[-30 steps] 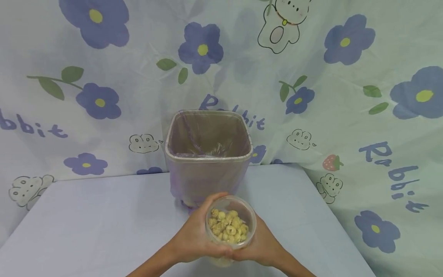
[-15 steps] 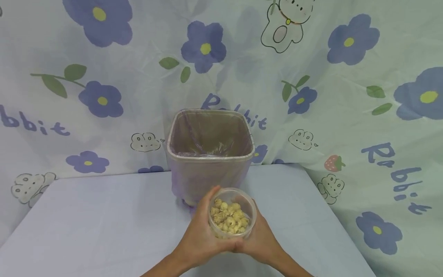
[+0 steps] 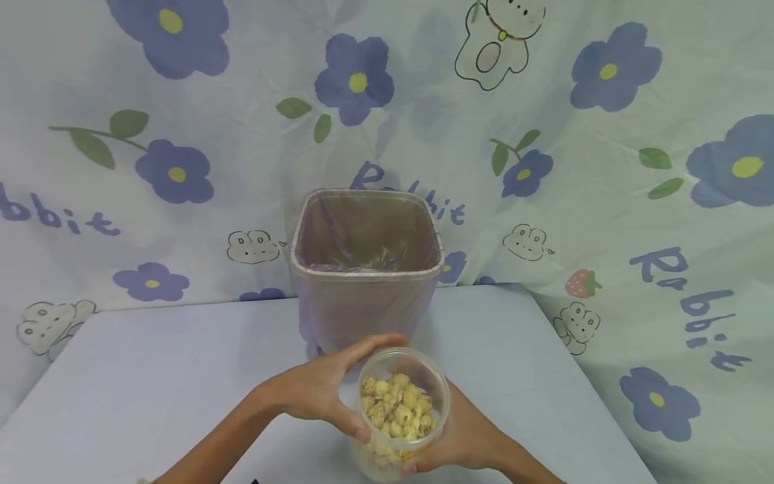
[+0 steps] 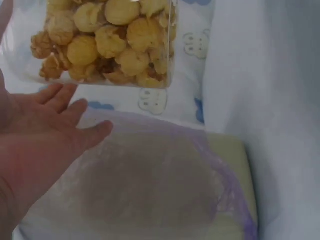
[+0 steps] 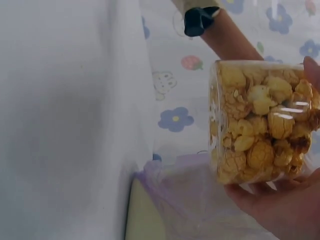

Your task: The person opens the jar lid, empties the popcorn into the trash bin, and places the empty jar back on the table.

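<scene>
A clear plastic jar (image 3: 376, 465) of caramel popcorn (image 3: 400, 409) is held up in front of the bin, with its open mouth facing the head camera. My right hand (image 3: 462, 430) grips the jar from its right side, thumb across the near side; in the right wrist view its fingers (image 5: 245, 197) wrap the wall. On the other side, my left hand (image 3: 326, 386) is spread, its thumb tip close to the jar's rim. Its fingers (image 4: 92, 137) lie straight and apart beside the jar wall in the left wrist view.
A square beige trash bin (image 3: 363, 309), lined with a thin purple bag (image 3: 381, 262), stands on the white-covered table (image 3: 169, 383) beyond the hands. Behind it hangs a cloth (image 3: 254, 148) printed with flowers and rabbits. A sleeve and dark strap (image 5: 200, 20) show on the left forearm.
Both hands clasped the jar earlier; the left hand has now loosened and swung out to the left. After rising slightly, the jar has come down a little, still in the right hand.
</scene>
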`<state>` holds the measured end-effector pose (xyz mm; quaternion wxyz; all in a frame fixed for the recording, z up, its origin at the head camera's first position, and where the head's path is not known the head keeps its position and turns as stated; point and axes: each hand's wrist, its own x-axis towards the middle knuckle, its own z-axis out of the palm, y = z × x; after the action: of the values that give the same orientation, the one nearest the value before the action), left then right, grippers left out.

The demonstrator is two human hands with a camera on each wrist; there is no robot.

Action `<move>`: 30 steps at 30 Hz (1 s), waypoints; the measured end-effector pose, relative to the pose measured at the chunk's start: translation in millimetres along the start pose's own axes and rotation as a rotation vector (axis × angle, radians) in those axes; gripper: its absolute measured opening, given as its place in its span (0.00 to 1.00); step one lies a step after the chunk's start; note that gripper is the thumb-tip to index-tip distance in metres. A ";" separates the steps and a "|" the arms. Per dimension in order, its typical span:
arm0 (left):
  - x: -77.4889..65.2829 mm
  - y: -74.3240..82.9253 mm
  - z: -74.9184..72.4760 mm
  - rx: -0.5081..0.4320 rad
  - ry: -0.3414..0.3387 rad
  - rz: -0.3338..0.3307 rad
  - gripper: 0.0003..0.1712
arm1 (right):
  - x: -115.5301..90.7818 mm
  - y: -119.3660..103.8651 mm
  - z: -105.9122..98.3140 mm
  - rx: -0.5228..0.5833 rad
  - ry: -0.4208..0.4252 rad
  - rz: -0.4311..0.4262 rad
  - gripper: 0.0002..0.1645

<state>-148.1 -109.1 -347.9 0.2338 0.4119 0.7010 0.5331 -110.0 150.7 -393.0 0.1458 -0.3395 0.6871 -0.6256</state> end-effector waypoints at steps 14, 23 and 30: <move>10.9 -7.3 31.3 -0.033 0.246 0.005 0.60 | 1.1 8.4 -5.4 -0.126 0.141 -0.051 0.65; 11.1 -1.7 48.0 -0.046 0.418 -0.046 0.68 | 3.0 8.4 -7.2 -0.169 0.242 0.013 0.65; 3.2 0.1 13.5 -0.091 0.153 0.019 0.64 | 1.2 3.0 -7.6 -0.078 0.130 -0.033 0.65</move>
<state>-139.4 -98.9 -351.8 0.1932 0.3656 0.6878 0.5965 -116.5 155.6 -394.3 0.0771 -0.3149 0.7130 -0.6217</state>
